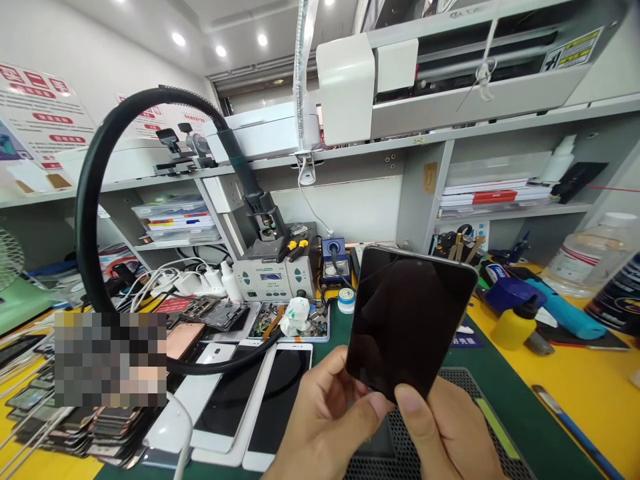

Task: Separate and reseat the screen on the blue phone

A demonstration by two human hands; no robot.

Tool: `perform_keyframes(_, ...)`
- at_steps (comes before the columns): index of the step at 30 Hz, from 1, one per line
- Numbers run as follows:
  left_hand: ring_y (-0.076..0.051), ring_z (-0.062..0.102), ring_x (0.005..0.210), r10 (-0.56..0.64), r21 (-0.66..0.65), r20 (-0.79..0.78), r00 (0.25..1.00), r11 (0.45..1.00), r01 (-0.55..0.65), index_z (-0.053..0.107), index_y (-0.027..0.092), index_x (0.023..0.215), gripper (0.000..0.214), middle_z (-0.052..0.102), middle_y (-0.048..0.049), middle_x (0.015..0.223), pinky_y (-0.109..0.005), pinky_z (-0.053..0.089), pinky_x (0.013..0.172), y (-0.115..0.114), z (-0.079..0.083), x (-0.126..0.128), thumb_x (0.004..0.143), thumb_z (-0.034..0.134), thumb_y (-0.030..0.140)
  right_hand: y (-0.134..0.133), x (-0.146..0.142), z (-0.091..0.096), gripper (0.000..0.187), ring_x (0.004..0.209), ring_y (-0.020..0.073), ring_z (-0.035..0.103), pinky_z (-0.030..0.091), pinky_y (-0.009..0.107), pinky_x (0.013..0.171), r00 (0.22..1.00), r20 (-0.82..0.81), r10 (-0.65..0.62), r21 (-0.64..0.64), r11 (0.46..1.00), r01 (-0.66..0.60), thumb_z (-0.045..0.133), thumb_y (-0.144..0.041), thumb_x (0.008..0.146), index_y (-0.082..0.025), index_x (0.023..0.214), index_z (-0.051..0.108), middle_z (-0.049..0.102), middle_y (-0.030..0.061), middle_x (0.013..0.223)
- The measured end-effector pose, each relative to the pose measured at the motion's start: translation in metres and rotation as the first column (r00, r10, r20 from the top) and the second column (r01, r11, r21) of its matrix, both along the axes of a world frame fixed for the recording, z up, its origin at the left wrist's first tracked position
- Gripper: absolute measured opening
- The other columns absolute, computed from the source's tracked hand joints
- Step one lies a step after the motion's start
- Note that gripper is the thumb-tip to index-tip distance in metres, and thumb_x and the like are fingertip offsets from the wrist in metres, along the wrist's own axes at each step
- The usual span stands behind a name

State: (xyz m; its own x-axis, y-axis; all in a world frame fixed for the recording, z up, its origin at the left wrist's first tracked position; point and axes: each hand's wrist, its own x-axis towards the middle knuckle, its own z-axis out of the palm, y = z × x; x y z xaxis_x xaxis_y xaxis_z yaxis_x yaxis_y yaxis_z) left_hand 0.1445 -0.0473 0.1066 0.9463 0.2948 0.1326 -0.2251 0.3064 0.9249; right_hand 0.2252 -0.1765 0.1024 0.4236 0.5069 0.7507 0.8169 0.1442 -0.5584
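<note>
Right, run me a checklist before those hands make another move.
1. Black phone secured: ok; left hand and right hand grip its lower end.
2. Phone powered off: cannot tell; the screen looks dark, which alone doesn't settle it.
3. Black hose kept off the white-framed phones: not ok; it passes across them in this view.
4. Blue-handled tool laid down: ok; it's on the yellow surface at right.
5. Grey station reading: cannot tell; its display is too small.

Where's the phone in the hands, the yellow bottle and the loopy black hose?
Phone [407, 320]: head view, on its dark screen.
Yellow bottle [511, 329]: head view, its body.
Black hose [86, 200]: head view, left curve.
</note>
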Motion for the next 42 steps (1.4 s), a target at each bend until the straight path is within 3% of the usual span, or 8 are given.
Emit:
perform_keyframes(4, -0.008, 0.035, 0.059, 0.002, -0.012, -0.046, 0.999, 1.0, -0.002, 0.06, 0.016, 0.079, 0.027, 0.042, 0.0042, 0.061, -0.023, 0.028, 0.056, -0.001, 0.002, -0.001, 0.077, 0.078, 0.036, -0.002, 0.002, -0.006, 0.032, 0.095, 0.023, 0.069, 0.054, 0.03, 0.075, 1.0, -0.022, 0.013, -0.081, 0.997, -0.015, 0.038, -0.016, 0.099, -0.024, 0.122, 0.059, 0.071, 0.0087, 0.105)
perform_keyframes(10, -0.004, 0.034, 0.051, 0.006, -0.025, -0.097, 0.995, 1.0, -0.008, 0.058, 0.015, 0.083, 0.032, 0.044, 0.0059, 0.058, -0.018, 0.026, 0.05, -0.004, 0.007, -0.001, 0.077, 0.079, 0.038, 0.001, 0.001, -0.006, 0.03, 0.082, 0.0195, 0.067, 0.05, 0.029, 0.071, 0.999, -0.05, 0.01, -0.034, 0.999, -0.011, 0.039, -0.015, 0.099, -0.027, 0.117, 0.06, 0.069, 0.0053, 0.095)
perform_keyframes(16, -0.005, 0.039, 0.043, 0.029, -0.035, -0.135, 0.99, 0.999, -0.034, 0.058, 0.015, 0.083, 0.039, 0.049, 0.0055, 0.053, -0.016, 0.03, 0.041, -0.006, 0.007, 0.0, 0.073, 0.08, 0.045, 0.001, -0.003, -0.008, 0.026, 0.075, 0.0173, 0.065, 0.045, 0.031, 0.069, 0.991, -0.131, 0.027, -0.068, 0.997, -0.036, 0.037, -0.017, 0.101, -0.026, 0.103, 0.061, 0.067, 0.0031, 0.084)
perform_keyframes(22, -0.005, 0.045, 0.041, 0.036, -0.056, -0.139, 0.99, 0.997, -0.044, 0.053, 0.015, 0.079, 0.036, 0.058, 0.0015, 0.052, -0.017, 0.037, 0.042, -0.008, 0.008, 0.0, 0.074, 0.079, 0.039, 0.001, -0.002, -0.007, 0.036, 0.069, 0.0167, 0.063, 0.043, 0.031, 0.066, 0.988, -0.15, 0.039, -0.077, 0.996, -0.051, 0.035, -0.021, 0.102, -0.024, 0.072, 0.055, 0.066, 0.0037, 0.078)
perform_keyframes(29, -0.008, 0.054, 0.041, -0.006, -0.1, -0.114, 0.994, 0.995, -0.006, 0.049, 0.015, 0.078, 0.035, 0.07, -0.0061, 0.061, -0.017, 0.038, 0.041, -0.008, 0.006, -0.001, 0.08, 0.075, 0.04, 0.002, -0.003, -0.005, 0.031, 0.052, 0.0141, 0.053, 0.043, 0.027, 0.059, 0.99, -0.142, 0.004, -0.013, 1.0, -0.006, 0.038, -0.021, 0.101, -0.023, 0.073, 0.052, 0.053, -0.0023, 0.059)
perform_keyframes(34, -0.009, 0.057, 0.041, -0.042, -0.098, -0.098, 0.994, 0.995, 0.032, 0.057, 0.011, 0.082, 0.032, 0.074, -0.0106, 0.068, -0.017, 0.04, 0.04, -0.007, 0.006, -0.002, 0.087, 0.067, 0.041, 0.001, -0.006, -0.009, 0.041, 0.052, 0.0152, 0.051, 0.041, 0.026, 0.052, 0.906, -0.421, 0.045, -0.061, 0.995, -0.078, 0.036, -0.037, 0.104, -0.022, 0.068, 0.049, 0.052, -0.0003, 0.059)
perform_keyframes(37, -0.009, 0.057, 0.04, -0.039, -0.069, -0.089, 0.995, 0.997, 0.033, 0.059, 0.01, 0.079, 0.033, 0.074, -0.012, 0.069, -0.018, 0.04, 0.039, -0.006, 0.007, -0.002, 0.089, 0.064, 0.041, 0.004, -0.008, -0.005, 0.045, 0.055, 0.0153, 0.052, 0.041, 0.026, 0.055, 0.818, -0.568, 0.089, -0.013, 0.993, -0.117, 0.037, -0.043, 0.104, -0.021, 0.066, 0.05, 0.053, -0.0003, 0.059)
perform_keyframes(42, -0.009, 0.056, 0.039, 0.01, -0.032, -0.091, 0.996, 0.999, -0.013, 0.054, 0.012, 0.072, 0.032, 0.074, -0.0136, 0.07, -0.019, 0.04, 0.041, -0.003, 0.006, -0.003, 0.089, 0.064, 0.038, 0.006, -0.01, 0.004, 0.047, 0.054, 0.0143, 0.043, 0.036, 0.026, 0.053, 0.733, -0.655, 0.186, 0.066, 0.98, -0.19, 0.039, -0.046, 0.103, -0.02, 0.064, 0.049, 0.048, -0.0013, 0.057)
